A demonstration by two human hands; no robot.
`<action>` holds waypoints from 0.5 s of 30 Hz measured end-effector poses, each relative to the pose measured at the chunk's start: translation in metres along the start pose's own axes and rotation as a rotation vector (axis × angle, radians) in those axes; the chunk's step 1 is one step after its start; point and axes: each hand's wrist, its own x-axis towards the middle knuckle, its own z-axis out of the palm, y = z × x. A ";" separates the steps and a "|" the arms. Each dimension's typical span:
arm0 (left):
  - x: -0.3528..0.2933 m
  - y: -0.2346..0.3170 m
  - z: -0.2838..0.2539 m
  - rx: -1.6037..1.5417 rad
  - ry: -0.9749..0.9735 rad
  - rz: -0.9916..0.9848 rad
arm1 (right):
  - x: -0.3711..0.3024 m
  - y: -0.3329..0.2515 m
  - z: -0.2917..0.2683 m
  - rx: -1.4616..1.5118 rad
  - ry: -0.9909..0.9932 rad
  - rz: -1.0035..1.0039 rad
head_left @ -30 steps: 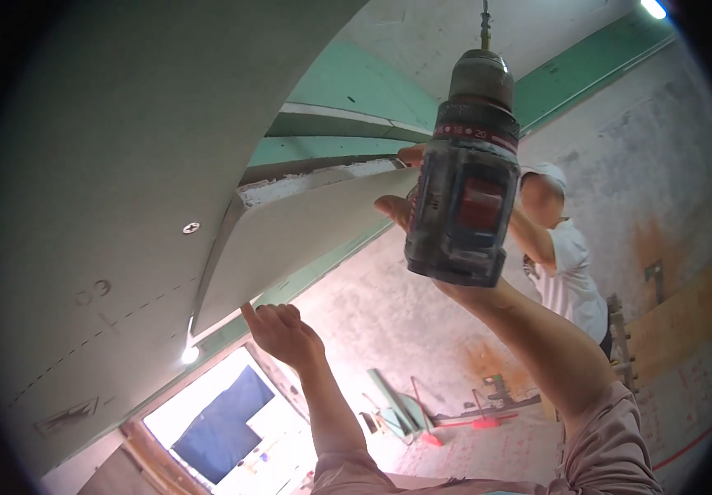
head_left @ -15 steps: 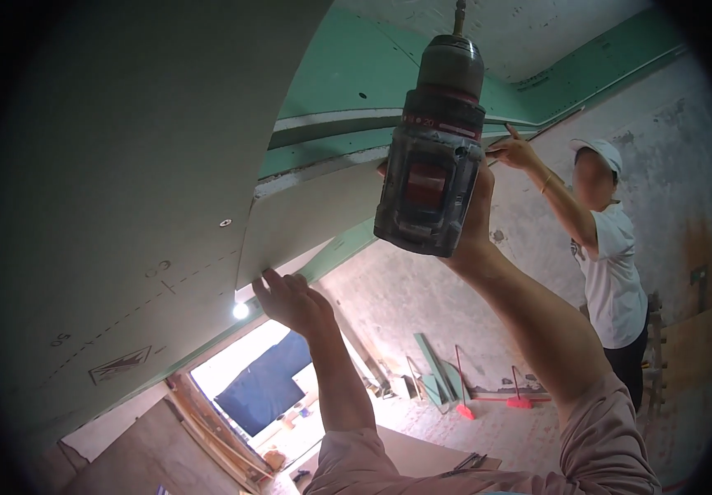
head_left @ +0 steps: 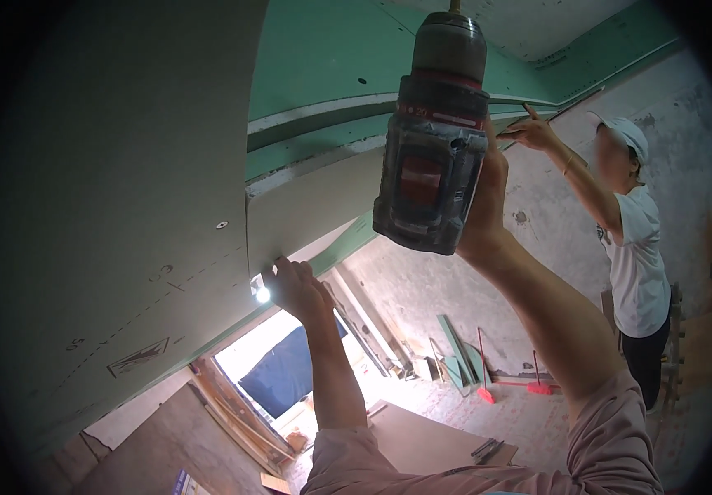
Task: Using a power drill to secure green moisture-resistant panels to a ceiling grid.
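Note:
In my right hand is a dark cordless drill with red trim. It points upward, and its bit runs out of the picture at the top. My fingers close round its grip, partly hidden behind the body. Left of it, my left hand is raised to the lower edge of a pale plasterboard strip, its fingers bent against that edge. This strip meets a large grey plasterboard sheet on the left, which has a screw head in it. Above are curved green plasterboard layers with white cut edges.
At right a person in a white cap and shirt reaches up to the green board edge. Below lie a board with tools on it, red brooms and green offcuts by the wall. A lamp glows beside my left hand.
The view has shifted slightly, so the room and the other person sit further right. The drill's bit reaches further past the top edge. Both hands keep their hold.

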 end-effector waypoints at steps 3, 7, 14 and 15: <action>0.004 0.000 -0.005 0.065 0.062 -0.020 | 0.001 -0.002 -0.001 -0.295 -0.017 -0.116; 0.014 -0.001 -0.016 0.126 -0.102 0.042 | 0.001 -0.008 0.001 -0.338 0.008 -0.121; 0.021 0.003 -0.024 0.251 -0.142 0.091 | 0.002 -0.006 -0.001 -0.350 0.013 -0.253; 0.021 0.003 -0.023 0.263 -0.143 0.094 | 0.003 -0.005 -0.002 -0.357 0.015 -0.280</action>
